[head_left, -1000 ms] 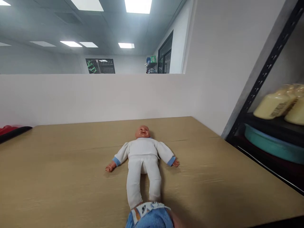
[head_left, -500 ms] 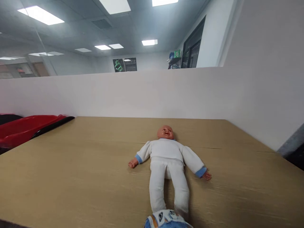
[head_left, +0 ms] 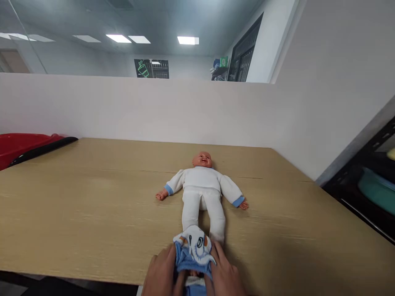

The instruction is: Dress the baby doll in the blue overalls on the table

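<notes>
A baby doll point(head_left: 202, 193) in a white suit with blue cuffs lies face up on the wooden table point(head_left: 92, 205), head away from me, arms spread. At its feet sits a small blue and white garment point(head_left: 193, 250) with a cartoon print. My left hand point(head_left: 160, 275) grips the garment's left side and my right hand point(head_left: 225, 273) grips its right side, fingers curled into the cloth. The garment covers the doll's left foot; the right leg's end shows beside my right hand.
A white partition wall point(head_left: 123, 109) backs the table. A red tub point(head_left: 18, 144) with a black rim sits at the far left. A black metal shelf point(head_left: 367, 181) holding a teal dish point(head_left: 376, 191) stands at the right. The table's near edge runs just under my hands.
The camera has tilted down and swung slightly right, so both hands came into view at the bottom. The garment sits higher over the doll's feet than before.
</notes>
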`<state>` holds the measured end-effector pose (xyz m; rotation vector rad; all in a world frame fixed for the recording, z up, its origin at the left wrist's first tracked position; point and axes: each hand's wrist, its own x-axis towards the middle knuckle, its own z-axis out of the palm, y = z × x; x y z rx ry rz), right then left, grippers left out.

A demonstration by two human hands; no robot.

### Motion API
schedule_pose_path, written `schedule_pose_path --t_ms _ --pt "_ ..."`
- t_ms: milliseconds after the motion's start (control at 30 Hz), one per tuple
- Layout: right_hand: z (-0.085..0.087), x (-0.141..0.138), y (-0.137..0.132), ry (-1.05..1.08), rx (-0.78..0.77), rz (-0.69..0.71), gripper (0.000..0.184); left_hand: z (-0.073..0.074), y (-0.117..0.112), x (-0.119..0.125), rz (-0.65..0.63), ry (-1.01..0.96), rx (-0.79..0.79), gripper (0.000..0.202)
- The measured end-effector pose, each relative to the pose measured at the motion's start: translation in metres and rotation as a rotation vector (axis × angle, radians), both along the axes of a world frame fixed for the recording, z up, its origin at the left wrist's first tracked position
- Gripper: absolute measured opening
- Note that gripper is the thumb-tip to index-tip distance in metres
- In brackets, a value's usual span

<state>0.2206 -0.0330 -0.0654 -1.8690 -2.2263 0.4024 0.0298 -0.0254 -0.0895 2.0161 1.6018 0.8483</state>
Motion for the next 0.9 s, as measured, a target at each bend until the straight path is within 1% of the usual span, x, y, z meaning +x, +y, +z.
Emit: schedule_pose_path --t_ms 100,167,233,367,433,533,633,700,800,900 --pt "0.005 -0.004 0.007 0.020 0.003 0.053 0.059 -0.002 0.011 0.003 -0.006 -0.078 0.046 0.042" --pt "0.008 -0.006 0.010 0.040 -0.013 0.054 0.068 -0.005 0.017 0.003 -0.057 -0.182 0.016 0.042" --pt "0.010 -0.007 0.013 0.074 -0.020 0.027 0.074 -0.007 0.020 0.001 -0.115 -0.294 -0.026 0.048" --pt "0.015 -0.009 0.011 0.102 -0.058 0.000 0.066 -0.004 0.025 -0.004 -0.198 -0.429 -0.063 0.063" --pt "0.018 -0.008 0.009 0.098 -0.079 -0.008 0.065 -0.001 0.027 -0.007 -0.248 -0.432 -0.033 0.063" --pt "0.019 -0.004 0.004 0.125 -0.097 0.008 0.074 -0.002 0.030 -0.010 -0.294 -0.375 0.038 0.060" --pt "0.011 0.004 0.000 0.179 -0.116 0.082 0.085 -0.010 0.032 -0.012 -0.329 -0.318 0.097 0.059" --pt "0.003 0.009 -0.001 0.214 -0.102 0.122 0.090 -0.015 0.032 -0.012 -0.337 -0.318 0.109 0.059" --pt "-0.003 0.015 -0.001 0.299 -0.026 0.151 0.088 -0.014 0.032 -0.011 -0.315 -0.385 0.031 0.064" --pt "0.001 0.018 0.002 0.372 0.046 0.193 0.082 -0.003 0.033 -0.011 -0.317 -0.435 -0.086 0.063"
